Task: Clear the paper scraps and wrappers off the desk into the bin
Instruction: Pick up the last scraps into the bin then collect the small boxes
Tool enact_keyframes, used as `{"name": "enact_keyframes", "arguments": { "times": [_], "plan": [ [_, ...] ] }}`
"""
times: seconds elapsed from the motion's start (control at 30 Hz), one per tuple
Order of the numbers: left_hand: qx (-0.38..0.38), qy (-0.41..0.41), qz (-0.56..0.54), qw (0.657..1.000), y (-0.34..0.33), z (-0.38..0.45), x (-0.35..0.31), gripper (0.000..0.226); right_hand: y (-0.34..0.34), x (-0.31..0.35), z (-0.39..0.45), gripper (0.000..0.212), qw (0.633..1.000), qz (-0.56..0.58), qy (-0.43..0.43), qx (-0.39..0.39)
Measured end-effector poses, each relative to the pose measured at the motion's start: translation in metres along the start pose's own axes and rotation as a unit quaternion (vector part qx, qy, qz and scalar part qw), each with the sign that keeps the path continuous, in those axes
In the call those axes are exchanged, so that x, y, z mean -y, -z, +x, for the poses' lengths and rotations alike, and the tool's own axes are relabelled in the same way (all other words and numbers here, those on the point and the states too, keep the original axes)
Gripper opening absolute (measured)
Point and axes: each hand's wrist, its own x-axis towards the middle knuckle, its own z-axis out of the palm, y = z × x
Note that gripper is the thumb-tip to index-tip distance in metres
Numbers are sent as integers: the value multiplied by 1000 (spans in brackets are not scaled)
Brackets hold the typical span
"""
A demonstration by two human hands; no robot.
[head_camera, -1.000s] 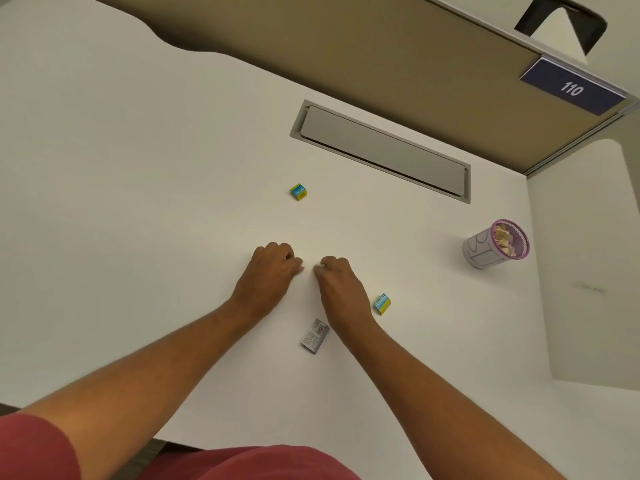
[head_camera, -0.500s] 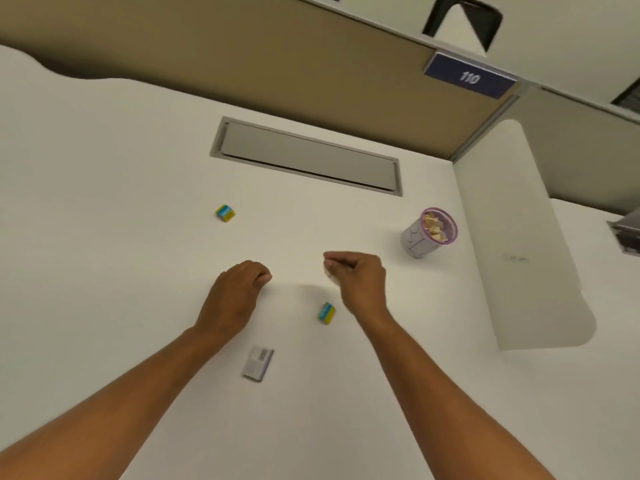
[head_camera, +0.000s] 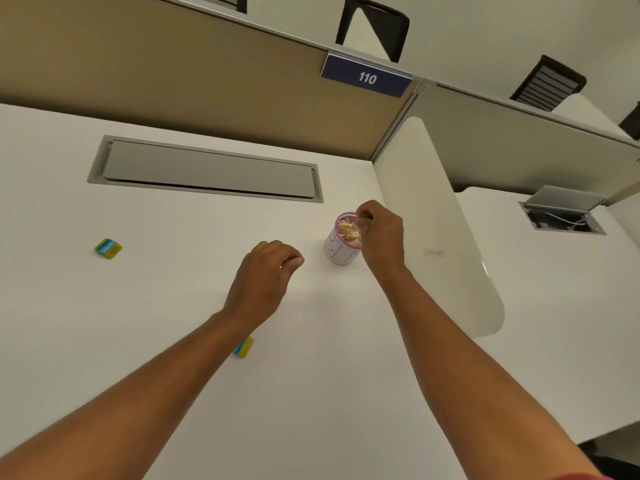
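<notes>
A small white bin (head_camera: 341,252) with a pink rim stands on the white desk (head_camera: 145,313), filled with pale paper scraps. My right hand (head_camera: 382,233) hovers at the bin's right rim, with its fingertips pinched on a small pale scrap over the opening. My left hand (head_camera: 265,271) hangs above the desk just left of the bin, fingers curled shut, and nothing shows in it. One yellow and blue wrapper (head_camera: 108,248) lies far left. A second yellow and blue wrapper (head_camera: 244,348) peeks out beside my left forearm.
A grey cable hatch (head_camera: 207,169) is set into the desk behind the bin. A white rounded divider (head_camera: 436,209) rises right of the bin. A tan partition (head_camera: 173,74) with a 110 sign (head_camera: 366,77) backs the desk.
My right hand carried the pinched scrap from mid-desk up and right to the bin's rim. My left hand followed toward the bin. The grey wrapper near my left arm has gone out of sight.
</notes>
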Motion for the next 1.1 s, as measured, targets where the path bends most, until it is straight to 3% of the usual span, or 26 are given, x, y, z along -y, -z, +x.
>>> {"name": "enact_keyframes", "arguments": {
  "times": [0.1,0.23,0.3,0.47,0.53,0.63,0.87,1.03,1.1],
  "plan": [
    [-5,-16,13,1000,-10,12,-7,12,-11,-12,8,12,995,-68,10,72],
    [4,-40,44,998,-18,35,-16,15,-15,-20,15,24,966,-166,43,195],
    [12,-43,53,998,-24,52,-24,16,-10,-24,19,25,973,-125,51,187],
    [37,-49,86,994,-46,96,-41,22,21,-25,22,22,994,75,-15,80],
    [60,-48,118,990,-59,112,-46,25,32,-31,20,22,994,98,-31,46],
    [97,-65,173,978,-76,129,-49,27,39,-42,12,27,998,47,-30,22],
    [167,-142,216,952,-88,141,-39,18,22,-43,-10,30,976,-149,70,144],
    [158,-196,197,947,-80,141,-39,8,9,-34,-18,42,955,-238,89,153],
    [172,-176,167,955,-80,141,-43,28,6,-34,-19,42,955,-237,97,148]
  ]
}}
